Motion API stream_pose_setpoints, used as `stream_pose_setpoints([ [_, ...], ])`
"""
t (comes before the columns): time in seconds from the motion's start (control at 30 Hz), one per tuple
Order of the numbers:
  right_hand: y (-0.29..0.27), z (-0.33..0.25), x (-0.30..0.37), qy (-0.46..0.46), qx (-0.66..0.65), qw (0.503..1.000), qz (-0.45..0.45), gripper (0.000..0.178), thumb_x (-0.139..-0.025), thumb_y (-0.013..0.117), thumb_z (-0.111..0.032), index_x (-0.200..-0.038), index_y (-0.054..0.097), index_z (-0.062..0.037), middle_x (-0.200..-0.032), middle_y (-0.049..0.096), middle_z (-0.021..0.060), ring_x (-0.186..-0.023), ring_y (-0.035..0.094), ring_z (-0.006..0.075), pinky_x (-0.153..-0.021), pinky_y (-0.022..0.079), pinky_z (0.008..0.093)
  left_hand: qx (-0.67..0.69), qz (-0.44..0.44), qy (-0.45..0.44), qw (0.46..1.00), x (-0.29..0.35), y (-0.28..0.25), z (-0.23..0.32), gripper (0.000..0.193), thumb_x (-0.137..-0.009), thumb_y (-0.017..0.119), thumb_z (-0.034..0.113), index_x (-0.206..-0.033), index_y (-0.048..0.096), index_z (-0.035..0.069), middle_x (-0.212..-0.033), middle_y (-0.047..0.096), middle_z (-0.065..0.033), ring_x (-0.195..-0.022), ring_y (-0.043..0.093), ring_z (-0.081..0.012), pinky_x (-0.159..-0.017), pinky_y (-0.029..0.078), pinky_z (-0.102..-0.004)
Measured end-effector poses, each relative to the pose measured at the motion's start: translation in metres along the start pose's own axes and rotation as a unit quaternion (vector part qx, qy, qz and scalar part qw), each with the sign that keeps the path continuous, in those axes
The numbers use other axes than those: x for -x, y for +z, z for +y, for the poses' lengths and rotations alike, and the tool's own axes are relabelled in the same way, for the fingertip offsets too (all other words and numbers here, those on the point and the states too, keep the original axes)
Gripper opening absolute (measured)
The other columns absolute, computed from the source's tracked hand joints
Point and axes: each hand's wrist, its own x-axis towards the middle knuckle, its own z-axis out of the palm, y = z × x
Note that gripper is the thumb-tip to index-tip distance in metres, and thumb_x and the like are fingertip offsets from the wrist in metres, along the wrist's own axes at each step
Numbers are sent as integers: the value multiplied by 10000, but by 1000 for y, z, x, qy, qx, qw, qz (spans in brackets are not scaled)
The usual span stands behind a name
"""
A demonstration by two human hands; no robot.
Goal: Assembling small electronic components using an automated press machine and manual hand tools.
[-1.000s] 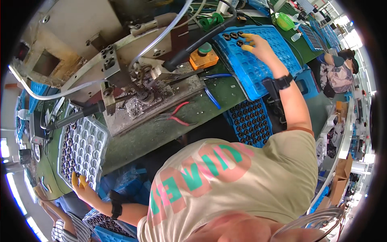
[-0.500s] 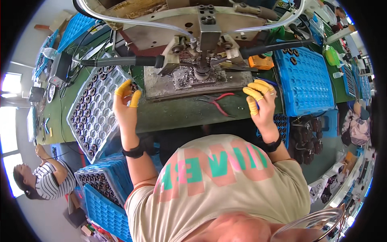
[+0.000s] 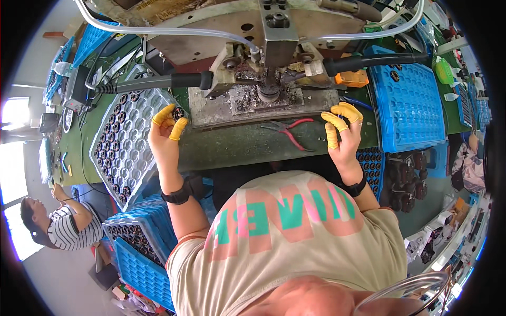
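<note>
My left hand (image 3: 166, 138), with yellow finger covers, is beside the machine's base. Its thumb and forefinger close around a small dark ring-shaped part (image 3: 179, 112). Under and left of that hand lies a clear plastic tray (image 3: 136, 141), partly filled with similar dark rings. On the other side my right hand (image 3: 343, 134), also in yellow finger covers, hovers over the front of the green bench. Its fingers are curled but apart, and I see nothing in them. Between the hands lie red-handled pliers (image 3: 290, 131). Ahead stands a metal machine (image 3: 270, 79) with chips scattered round its central post.
A blue tray stack (image 3: 407, 105) stands at right, with a few rings on top. An orange box (image 3: 352, 78) sits by the machine. Black-sleeved cables (image 3: 153, 80) flank it. More trays (image 3: 139, 237) stand low at left. A person in a striped shirt (image 3: 74, 226) is farther left.
The view has shifted slightly, and the bench and machine appear a little to the right. My hands keep nearly the same pose; the right fingers sit slightly differently.
</note>
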Motion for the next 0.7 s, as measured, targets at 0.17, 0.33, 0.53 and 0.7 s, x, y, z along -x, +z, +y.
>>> stream_pose_setpoints([
  [0.17,-1,0,0,-1,-6,1000,1,163,-819,670,-130,-978,687,-97,-1027,584,81,-1018,539,305,-892,399,410,20,-5,-9,1000,-1,1,2,421,-789,721,-24,-1183,571,-33,-974,630,-35,-865,583,-88,-802,468,-207],
  [0.33,0,1,1,-2,-7,1000,4,160,-819,669,-131,-976,689,-101,-1030,587,78,-1022,543,304,-898,400,407,27,0,-15,1000,-1,2,2,416,-789,720,-28,-1179,577,-34,-970,626,-29,-850,577,-82,-792,465,-203],
  [0.53,-1,1,3,-6,-7,1000,4,154,-824,671,-149,-971,692,-109,-1028,601,64,-1034,552,295,-903,399,405,15,-7,-13,1000,-1,0,2,409,-782,723,-37,-1167,586,-33,-943,612,-16,-831,566,-73,-776,462,-196],
  [0.7,-5,0,4,-43,-3,999,2,144,-845,654,-207,-952,695,-119,-1011,623,49,-1018,571,273,-914,392,422,5,-8,-11,1000,-1,1,0,408,-778,728,-35,-1163,592,-24,-928,603,-10,-814,557,-71,-769,460,-193],
])
